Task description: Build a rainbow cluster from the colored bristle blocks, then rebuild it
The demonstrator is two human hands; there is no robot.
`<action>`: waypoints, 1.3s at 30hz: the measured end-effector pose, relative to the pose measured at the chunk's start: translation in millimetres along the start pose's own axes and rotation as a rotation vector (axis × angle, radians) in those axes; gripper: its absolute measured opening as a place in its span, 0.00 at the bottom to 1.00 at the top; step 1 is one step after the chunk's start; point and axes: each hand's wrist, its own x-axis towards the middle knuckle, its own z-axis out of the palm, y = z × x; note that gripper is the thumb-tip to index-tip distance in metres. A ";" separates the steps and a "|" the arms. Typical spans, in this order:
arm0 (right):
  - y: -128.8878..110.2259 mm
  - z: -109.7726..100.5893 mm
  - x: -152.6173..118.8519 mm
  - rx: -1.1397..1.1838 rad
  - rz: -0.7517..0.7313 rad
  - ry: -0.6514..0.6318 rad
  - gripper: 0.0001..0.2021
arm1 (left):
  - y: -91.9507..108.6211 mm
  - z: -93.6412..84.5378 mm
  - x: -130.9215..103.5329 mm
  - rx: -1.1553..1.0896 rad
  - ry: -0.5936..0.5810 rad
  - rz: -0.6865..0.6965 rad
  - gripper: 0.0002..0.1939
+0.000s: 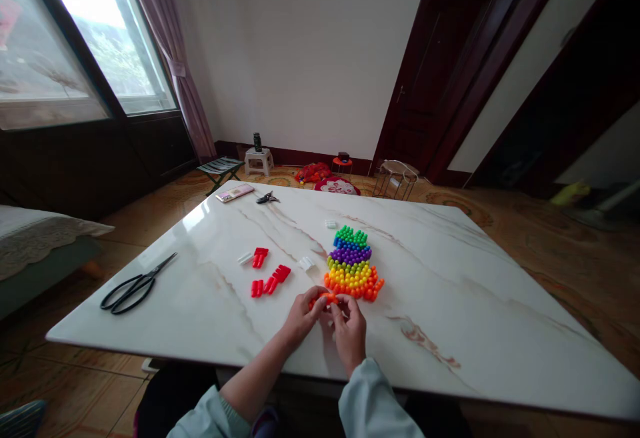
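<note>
Both your hands are closed at the fingertips on a small group of orange beads (329, 299): your left hand (301, 316) grips its left side, your right hand (351, 331) its right side. The group sits above the near part of the table (430, 271), just on the near side of the multicoloured beadwork (349, 256); whether the two are joined cannot be told.

The near table edge runs below your wrists, with your forearms crossing it. The widest stretch of tabletop extends right of the beadwork, toward the right edge. Left of your hands, working room is bounded by three clusters of red pieces (277, 279), with black-handled scissors (134, 289) farther left, near the left edge, blades pointing far and right. At the far left edge lie a flat phone (235, 193) and a small dark tool (267, 198).

The tabletop is smooth, glossy and white, with brown-grey veining. The beadwork consists of round, shiny beads in bands: green at the far end, then blue, purple, olive, yellow and orange nearest you. The red pieces are glossy and oblong. Whitish, ribbed pieces (307, 264) lie between them and the beadwork.
</note>
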 end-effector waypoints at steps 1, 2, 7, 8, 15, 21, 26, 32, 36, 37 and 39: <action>-0.8 -9.5 1.7 -0.026 -0.025 0.026 0.15 | -1.1 0.3 -0.2 -0.012 -0.002 -0.016 0.17; -1.3 -20.0 3.8 -0.069 -0.055 0.061 0.14 | -2.4 0.6 -0.2 -0.024 0.004 -0.035 0.17; 7.4 -67.0 19.8 -0.381 -0.226 0.138 0.12 | -7.2 1.2 0.9 -0.067 0.044 -0.095 0.16; 11.1 -71.9 23.3 -0.434 -0.252 0.125 0.12 | -7.2 1.2 1.0 -0.070 0.048 -0.100 0.16; 26.2 -71.0 28.4 -0.526 -0.317 0.136 0.14 | -3.7 1.0 0.1 -0.061 0.050 -0.091 0.16; 17.6 -69.4 11.5 -0.655 -0.310 0.078 0.14 | -7.4 -0.2 1.4 -0.094 0.064 -0.089 0.20; 13.5 -61.3 10.4 -0.658 -0.243 -0.017 0.15 | -13.1 -0.7 1.1 -0.099 0.052 -0.048 0.25; -9.5 -15.2 1.4 -0.242 -0.207 -0.212 0.11 | -2.8 -3.4 -2.9 0.193 -0.067 0.126 0.24; -13.3 10.6 -3.2 -0.143 -0.220 -0.196 0.13 | 1.1 -3.8 -3.8 0.312 -0.135 0.211 0.23; -12.3 13.3 -3.5 -0.150 -0.225 -0.183 0.13 | 1.3 -3.8 -3.7 0.319 -0.142 0.218 0.23; -8.9 14.8 -3.6 -0.162 -0.231 -0.171 0.13 | 1.0 -3.8 -3.3 0.311 -0.147 0.225 0.23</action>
